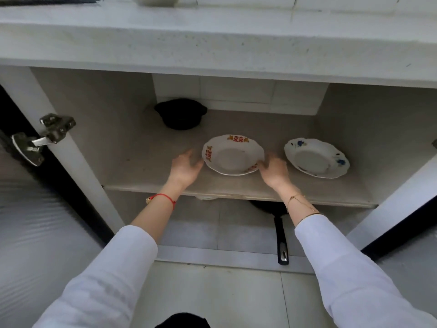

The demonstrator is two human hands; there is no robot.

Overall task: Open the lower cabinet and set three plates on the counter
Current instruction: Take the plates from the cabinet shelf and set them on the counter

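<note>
The lower cabinet stands open, both doors swung wide. On its shelf (146,166) lies a white plate with red and gold marks (233,158), and to its right a white plate with blue flowers (315,158). My left hand (185,168) is open just left of the red-marked plate, fingers spread close to its rim. My right hand (274,170) is at that plate's right front rim, fingers touching or almost touching it. The plate rests flat on the shelf. The white counter (212,43) runs above the cabinet.
A black pot (181,113) sits at the shelf's back left. Below the shelf a black frying pan (281,235) pokes its handle toward me. The left door with metal hinges (45,136) hangs open; the right door edge (397,209) stands at right. A bowl (155,0) is on the counter.
</note>
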